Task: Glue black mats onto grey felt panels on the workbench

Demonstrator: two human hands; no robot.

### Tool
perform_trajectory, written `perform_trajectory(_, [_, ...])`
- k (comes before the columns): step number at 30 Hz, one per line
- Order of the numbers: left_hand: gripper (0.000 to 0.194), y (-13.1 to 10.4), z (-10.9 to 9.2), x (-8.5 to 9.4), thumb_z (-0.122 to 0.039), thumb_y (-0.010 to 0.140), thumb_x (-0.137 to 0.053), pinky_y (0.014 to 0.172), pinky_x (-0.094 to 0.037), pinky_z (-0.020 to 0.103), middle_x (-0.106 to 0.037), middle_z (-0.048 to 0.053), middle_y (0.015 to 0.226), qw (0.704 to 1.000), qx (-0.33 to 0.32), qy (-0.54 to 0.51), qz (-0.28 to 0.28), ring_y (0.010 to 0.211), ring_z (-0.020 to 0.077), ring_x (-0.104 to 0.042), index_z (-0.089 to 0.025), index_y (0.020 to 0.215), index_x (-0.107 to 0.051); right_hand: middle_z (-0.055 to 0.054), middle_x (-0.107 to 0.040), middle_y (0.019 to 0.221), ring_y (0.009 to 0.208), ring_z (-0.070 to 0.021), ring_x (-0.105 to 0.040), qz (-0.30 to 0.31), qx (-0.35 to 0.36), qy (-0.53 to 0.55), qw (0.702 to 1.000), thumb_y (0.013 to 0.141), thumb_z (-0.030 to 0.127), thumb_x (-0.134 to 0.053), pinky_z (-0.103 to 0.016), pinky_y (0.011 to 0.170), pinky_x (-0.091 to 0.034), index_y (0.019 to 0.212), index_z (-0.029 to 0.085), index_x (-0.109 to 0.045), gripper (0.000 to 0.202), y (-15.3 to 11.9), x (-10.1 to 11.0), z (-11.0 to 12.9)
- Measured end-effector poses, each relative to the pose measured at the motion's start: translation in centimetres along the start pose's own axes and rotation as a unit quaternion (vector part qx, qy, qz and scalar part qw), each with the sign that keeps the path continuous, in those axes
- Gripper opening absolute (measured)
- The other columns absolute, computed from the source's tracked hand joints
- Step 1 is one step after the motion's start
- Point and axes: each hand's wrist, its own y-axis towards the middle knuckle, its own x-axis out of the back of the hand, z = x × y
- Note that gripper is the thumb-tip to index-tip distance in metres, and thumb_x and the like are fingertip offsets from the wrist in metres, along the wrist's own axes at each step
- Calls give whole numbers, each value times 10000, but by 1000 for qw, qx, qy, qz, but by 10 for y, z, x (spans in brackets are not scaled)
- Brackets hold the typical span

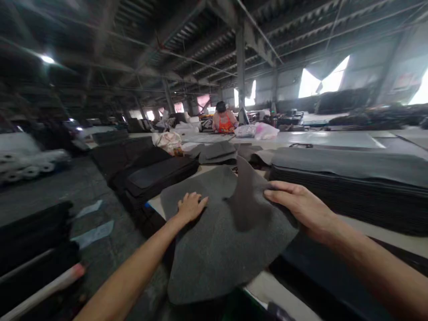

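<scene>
Both forearms enter from the lower corners and converge on a gray fabric sheet (214, 249), the landmark for all positions given. The left hand (190, 207) lies palm down on the sheet's left part, its grip open, the fingers slightly spread and closed on nothing. The right hand (299, 203) has its grip closed on the sheet's right edge, pinched between thumb and fingers. Between the hands, the sheet rises into a pointed, darker fold (245, 187); its near edge hangs in a rounded curve. A pale surface (279, 290) shows beyond the sheet's lower right edge.

To the right of the sheet stands a thick stack of dark sheets (347, 191), topped by a lighter gray layer (351, 162). To its left lies a lower dark pile (160, 176). Directly beyond it are loose gray pieces (219, 151) and, farther left, a cream cloth bundle (167, 139). Well beyond, a person in an orange apron (225, 122) bends over the work area near a pink-and-white plastic bag (265, 131). White rolls (30, 171) are stacked far to the left.
</scene>
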Motion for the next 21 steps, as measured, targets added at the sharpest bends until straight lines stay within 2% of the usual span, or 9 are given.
perform_trajectory(3, [411, -31, -2, -3, -489, 913, -571, 1184, -282, 582, -586, 116, 1406, 999, -31, -19, -11, 1411, 330, -411, -213, 1210, -644, -20, -721, 733, 594, -173, -666, -16, 11, -9, 1000, 773, 437, -781, -227, 503, -501, 943, 213, -732, 285, -1, 3, -3])
perform_trajectory(6, [583, -76, 0, -3, -523, 908, -514, 1220, -259, 507, -423, 128, 1548, 997, -24, -38, -66, 1465, 280, -329, -194, 1389, -489, -19, -717, 746, 633, -180, -673, -25, 35, -35, 998, 763, 501, -778, -241, 546, -520, 885, 212, -720, 319, -3, 8, -4])
perform_trajectory(8, [722, -109, 6, -3, -559, 861, -534, 1224, -248, 533, -345, 173, 1569, 990, 29, -63, -119, 1477, 303, -292, -148, 1437, -394, -17, -715, 757, 647, -184, -673, -30, 52, -58, 997, 758, 527, -771, -251, 565, -524, 868, 216, -714, 335, -5, 12, -3])
perform_trajectory(11, [928, -151, 16, -3, -634, 702, -653, 1202, -290, 566, -349, 230, 1527, 951, 194, -162, -177, 1439, 373, -350, -103, 1410, -375, -12, -703, 756, 668, -195, -673, -37, 71, -79, 994, 756, 548, -751, -272, 583, -526, 860, 220, -697, 348, -7, 19, -3])
perform_trajectory(13, [956, -169, 20, -3, -684, 657, -674, 1096, -437, 569, -476, 249, 1421, 925, 271, -217, -156, 1291, 392, -533, -92, 1362, -414, -5, -678, 725, 652, -192, -660, -44, 77, -100, 991, 764, 554, -725, -273, 568, -511, 833, 215, -679, 349, -7, 24, -4])
perform_trajectory(15, [827, -178, 20, 0, -711, 679, -658, 920, -561, 522, -649, 210, 1208, 907, 302, -282, -88, 1053, 363, -681, -111, 1233, -529, 0, -658, 698, 614, -181, -638, -63, 81, -127, 987, 771, 546, -694, -265, 534, -483, 805, 210, -662, 339, -7, 30, -6])
perform_trajectory(17, [643, -181, 12, 7, -671, 670, -704, 806, -593, 456, -731, 134, 982, 871, 328, -365, -30, 891, 327, -717, -157, 1046, -622, 2, -654, 684, 582, -170, -616, -89, 83, -162, 979, 765, 515, -676, -257, 503, -457, 805, 209, -657, 309, -7, 39, -9])
perform_trajectory(19, [543, -179, -3, 18, -615, 637, -763, 757, -589, 407, -743, 87, 895, 845, 339, -413, -19, 838, 305, -713, -189, 952, -641, 8, -639, 647, 538, -157, -583, -115, 81, -191, 972, 735, 477, -677, -247, 470, -428, 797, 210, -642, 277, -11, 52, -11])
perform_trajectory(21, [546, -174, -22, 30, -627, 630, -763, 708, -580, 363, -742, 57, 880, 860, 317, -397, -47, 830, 291, -707, -210, 958, -639, 25, -612, 615, 501, -140, -549, -154, 87, -200, 964, 678, 423, -694, -235, 444, -407, 780, 214, -609, 248, -19, 68, -12])
